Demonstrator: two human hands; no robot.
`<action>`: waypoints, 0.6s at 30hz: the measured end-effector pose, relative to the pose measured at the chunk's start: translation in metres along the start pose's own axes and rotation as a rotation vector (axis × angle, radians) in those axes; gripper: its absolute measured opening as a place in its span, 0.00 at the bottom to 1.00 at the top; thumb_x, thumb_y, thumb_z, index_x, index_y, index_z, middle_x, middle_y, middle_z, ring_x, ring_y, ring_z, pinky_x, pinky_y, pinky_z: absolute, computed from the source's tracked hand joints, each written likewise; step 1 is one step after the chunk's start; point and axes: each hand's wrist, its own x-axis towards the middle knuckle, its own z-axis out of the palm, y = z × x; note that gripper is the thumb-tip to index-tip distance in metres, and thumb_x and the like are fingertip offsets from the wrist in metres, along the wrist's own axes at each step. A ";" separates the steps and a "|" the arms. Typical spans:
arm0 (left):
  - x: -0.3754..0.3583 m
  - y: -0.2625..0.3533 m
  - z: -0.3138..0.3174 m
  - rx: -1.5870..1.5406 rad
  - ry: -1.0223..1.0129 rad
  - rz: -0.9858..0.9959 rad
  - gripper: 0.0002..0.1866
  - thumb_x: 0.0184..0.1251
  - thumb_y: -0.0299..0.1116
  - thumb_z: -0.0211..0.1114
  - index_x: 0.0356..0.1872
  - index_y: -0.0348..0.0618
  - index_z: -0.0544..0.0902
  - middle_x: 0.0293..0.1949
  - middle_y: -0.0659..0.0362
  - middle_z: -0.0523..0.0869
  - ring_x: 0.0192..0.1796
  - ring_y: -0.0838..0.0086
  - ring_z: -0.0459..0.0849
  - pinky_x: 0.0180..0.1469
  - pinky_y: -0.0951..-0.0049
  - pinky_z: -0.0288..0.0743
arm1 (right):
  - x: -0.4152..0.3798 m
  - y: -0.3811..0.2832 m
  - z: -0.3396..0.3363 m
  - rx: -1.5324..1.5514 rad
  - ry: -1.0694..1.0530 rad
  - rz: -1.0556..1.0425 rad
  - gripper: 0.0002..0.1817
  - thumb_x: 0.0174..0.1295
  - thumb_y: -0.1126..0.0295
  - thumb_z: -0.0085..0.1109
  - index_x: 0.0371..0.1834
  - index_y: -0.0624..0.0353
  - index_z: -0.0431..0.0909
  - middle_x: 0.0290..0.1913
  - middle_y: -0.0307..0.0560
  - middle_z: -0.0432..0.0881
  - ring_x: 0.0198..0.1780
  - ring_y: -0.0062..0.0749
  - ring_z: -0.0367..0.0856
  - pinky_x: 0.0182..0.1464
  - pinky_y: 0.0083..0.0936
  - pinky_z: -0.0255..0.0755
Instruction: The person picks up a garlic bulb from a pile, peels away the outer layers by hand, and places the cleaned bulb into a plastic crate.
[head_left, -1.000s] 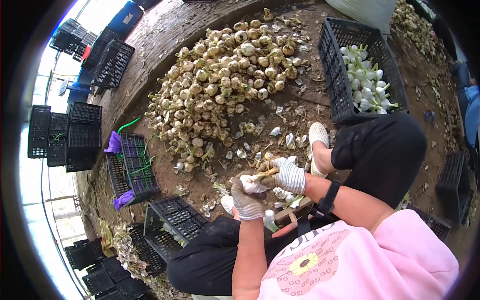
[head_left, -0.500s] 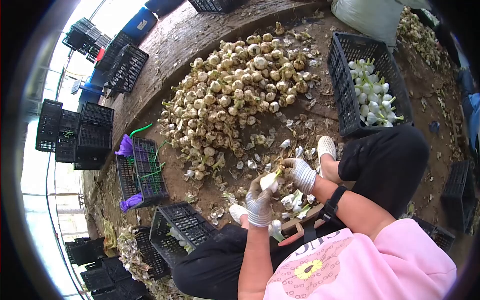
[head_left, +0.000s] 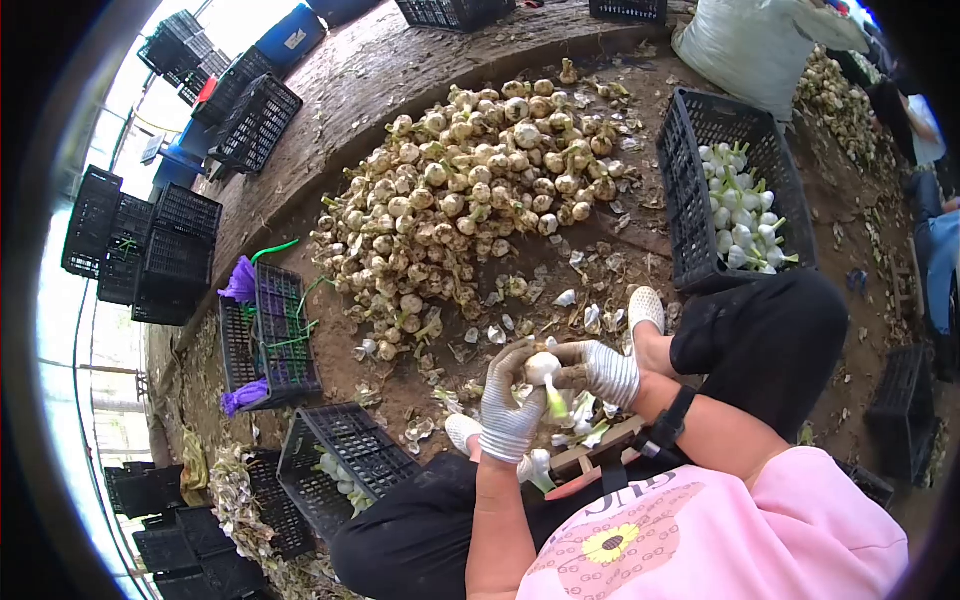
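Observation:
A white garlic bulb point(head_left: 543, 368), its short green stem pointing down toward me, is held between my two gloved hands. My left hand point(head_left: 510, 402) has its fingers curled around the bulb's left side. From the right, my right hand point(head_left: 602, 371) presses its fingers against the same bulb. Both gloves are whitish with dirty fingertips. Just below my hands lie peeled skins and green-stemmed pieces point(head_left: 588, 425). Another cleaned garlic bulb point(head_left: 537, 466) rests near my lap, beside my left wrist.
A large heap of unpeeled garlic point(head_left: 470, 190) lies ahead on the soil. A black crate point(head_left: 690, 240) at right holds cleaned bulbs; another crate point(head_left: 350, 450) stands at left. A crate with purple cloth point(head_left: 285, 340) and a white sack point(head_left: 745, 55) are farther off. Another person point(head_left: 940, 250) is at far right.
The bulb has been turned: its stem pointed up and away before and now points down toward me. My fingers have closed in around it. The view has shifted slightly.

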 end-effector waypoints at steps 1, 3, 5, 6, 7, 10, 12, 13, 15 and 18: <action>0.001 0.001 0.003 0.068 0.075 0.027 0.21 0.48 0.19 0.62 0.48 0.38 0.74 0.46 0.55 0.77 0.48 0.66 0.78 0.52 0.71 0.71 | 0.000 -0.002 0.005 0.011 0.014 -0.004 0.27 0.48 0.65 0.70 0.50 0.64 0.73 0.45 0.42 0.79 0.48 0.24 0.75 0.51 0.23 0.69; 0.000 0.003 0.002 0.192 0.177 0.042 0.16 0.48 0.21 0.65 0.42 0.39 0.78 0.42 0.54 0.79 0.44 0.64 0.79 0.48 0.71 0.73 | 0.003 -0.005 0.004 -0.048 0.054 -0.004 0.26 0.48 0.68 0.69 0.51 0.63 0.72 0.45 0.42 0.78 0.46 0.24 0.75 0.50 0.23 0.70; -0.005 0.006 -0.002 0.304 0.233 0.010 0.14 0.46 0.21 0.66 0.38 0.39 0.80 0.38 0.55 0.80 0.40 0.67 0.81 0.44 0.71 0.75 | 0.007 -0.001 0.002 -0.100 0.080 -0.036 0.25 0.48 0.70 0.69 0.50 0.62 0.71 0.44 0.41 0.78 0.45 0.23 0.75 0.48 0.23 0.72; -0.004 0.008 -0.001 0.404 0.249 0.071 0.12 0.46 0.23 0.67 0.36 0.40 0.81 0.36 0.55 0.81 0.39 0.66 0.81 0.43 0.70 0.75 | 0.007 -0.004 0.004 -0.089 0.078 -0.017 0.25 0.48 0.71 0.69 0.49 0.62 0.71 0.44 0.41 0.77 0.45 0.23 0.75 0.46 0.22 0.72; -0.002 0.009 0.000 0.507 0.262 0.128 0.11 0.46 0.24 0.68 0.34 0.40 0.81 0.34 0.56 0.81 0.37 0.65 0.81 0.41 0.69 0.75 | 0.006 -0.007 0.007 -0.075 0.075 0.002 0.24 0.48 0.72 0.68 0.49 0.62 0.70 0.43 0.41 0.77 0.44 0.23 0.75 0.45 0.22 0.73; 0.001 0.008 0.003 0.673 0.268 0.178 0.08 0.45 0.26 0.68 0.29 0.42 0.81 0.29 0.56 0.81 0.32 0.62 0.80 0.36 0.66 0.74 | 0.003 -0.012 0.011 -0.047 0.069 0.064 0.23 0.49 0.72 0.67 0.47 0.61 0.68 0.43 0.42 0.75 0.43 0.23 0.74 0.43 0.21 0.74; 0.001 0.005 0.006 0.709 0.249 0.171 0.08 0.45 0.26 0.68 0.28 0.43 0.81 0.30 0.55 0.82 0.32 0.61 0.80 0.36 0.66 0.73 | 0.003 -0.008 0.008 -0.248 0.093 0.007 0.23 0.50 0.71 0.67 0.48 0.61 0.68 0.43 0.41 0.75 0.44 0.23 0.73 0.45 0.22 0.72; 0.003 0.007 0.005 0.723 0.241 0.184 0.04 0.49 0.24 0.65 0.27 0.40 0.80 0.28 0.58 0.81 0.29 0.68 0.79 0.34 0.71 0.73 | 0.003 -0.008 0.007 -0.215 0.073 0.015 0.23 0.50 0.71 0.67 0.48 0.61 0.68 0.43 0.41 0.75 0.45 0.23 0.73 0.45 0.21 0.72; 0.003 -0.001 0.004 0.193 0.256 -0.191 0.02 0.52 0.24 0.63 0.28 0.38 0.79 0.27 0.59 0.81 0.27 0.74 0.78 0.32 0.75 0.72 | 0.000 -0.008 0.007 -0.147 0.030 0.033 0.23 0.51 0.69 0.66 0.48 0.61 0.68 0.44 0.41 0.75 0.45 0.23 0.73 0.46 0.21 0.70; 0.002 -0.008 -0.006 -0.473 0.298 -0.480 0.04 0.59 0.25 0.59 0.33 0.36 0.77 0.26 0.60 0.80 0.25 0.81 0.76 0.30 0.81 0.72 | -0.002 -0.011 0.010 0.040 -0.113 0.042 0.23 0.52 0.69 0.66 0.49 0.61 0.69 0.45 0.42 0.75 0.46 0.23 0.72 0.47 0.21 0.70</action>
